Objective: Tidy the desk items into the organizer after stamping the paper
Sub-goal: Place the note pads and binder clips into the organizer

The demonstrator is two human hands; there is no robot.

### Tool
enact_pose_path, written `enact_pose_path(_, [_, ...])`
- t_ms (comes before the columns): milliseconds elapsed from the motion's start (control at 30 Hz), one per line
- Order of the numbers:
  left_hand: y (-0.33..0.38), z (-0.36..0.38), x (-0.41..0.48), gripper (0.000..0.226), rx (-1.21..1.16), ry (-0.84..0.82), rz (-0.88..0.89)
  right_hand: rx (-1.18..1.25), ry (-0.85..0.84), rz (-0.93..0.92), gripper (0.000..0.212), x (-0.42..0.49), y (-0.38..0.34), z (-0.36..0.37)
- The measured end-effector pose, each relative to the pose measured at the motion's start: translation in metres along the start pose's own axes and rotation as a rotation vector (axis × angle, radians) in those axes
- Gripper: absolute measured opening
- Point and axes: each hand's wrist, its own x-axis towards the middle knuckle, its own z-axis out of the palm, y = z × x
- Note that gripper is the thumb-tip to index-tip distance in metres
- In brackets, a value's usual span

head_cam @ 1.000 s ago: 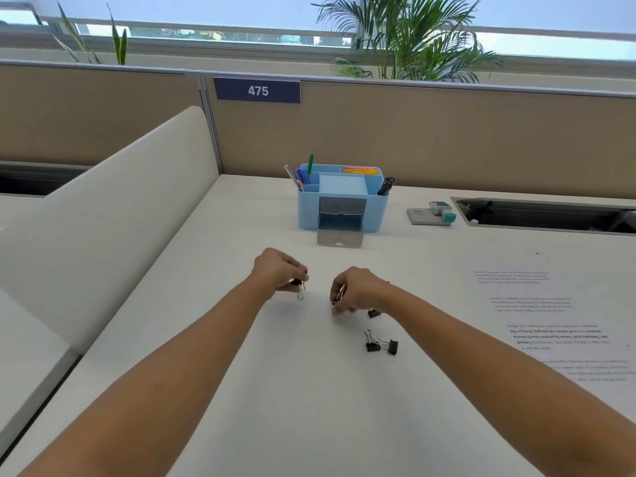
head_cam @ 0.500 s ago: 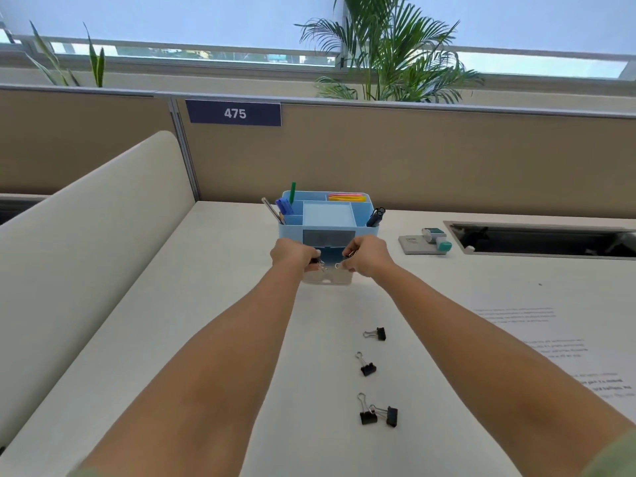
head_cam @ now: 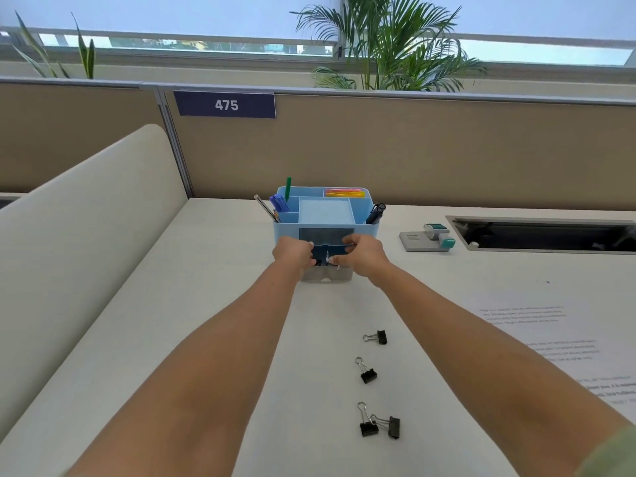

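Both hands [head_cam: 362,253] pinch clips [head_cam: 318,262] over organizer [head_cam: 366,232] drawer [head_cam: 327,276]

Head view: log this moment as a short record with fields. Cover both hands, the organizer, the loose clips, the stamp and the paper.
left hand: over the open drawer, fingers pinching a black clip
right hand: over the same drawer, fingers curled, hold unclear
organizer: blue, pens standing in it, bottom drawer pulled out
loose clips: four on the desk, nearest two touching
stamp: right of the organizer
paper: printed sheet, flat at far right
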Motion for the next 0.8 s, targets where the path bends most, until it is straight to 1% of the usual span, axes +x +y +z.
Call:
enact_pose_path(100, [-0.006,-0.003,-0.001,0.039,0.057,0.039,0.052,0.005,0.023,-0.023,0.051,-0.004,0.002,-0.001])
enact_pose_path(267, [-0.015,-0.012,-0.020,0.014,0.064,0.022,0.190,0.034,0.140,-0.086,0.022,-0.014,0.012,-0.006])
enact_pose_path(367, [-0.028,-0.019,-0.037,0.010,0.099,0.003,0.270,0.048,0.183,-0.144,0.014,-0.027,0.022,-0.009])
enact_pose_path(467, [-0.048,-0.026,-0.057,0.009,0.150,-0.064,0.280,-0.001,0.178,-0.192,0.011,-0.044,0.037,-0.011])
enact_pose_path(533, [-0.064,-0.031,-0.070,0.008,0.225,-0.130,0.282,-0.061,0.153,-0.212,0.010,-0.056,0.049,-0.011])
enact_pose_path(633, [-0.087,-0.035,-0.090,0.007,0.362,-0.254,0.335,-0.169,0.050,-0.215,0.015,-0.075,0.067,-0.012])
enact_pose_path(700, [-0.099,-0.034,-0.102,0.013,0.473,-0.350,0.408,-0.257,-0.032,-0.240,0.020,-0.086,0.077,-0.014])
enact_pose_path(800, [-0.107,-0.030,-0.116,0.027,0.702,-0.467,0.570,-0.347,-0.153,-0.298,0.026,-0.104,0.085,-0.017])
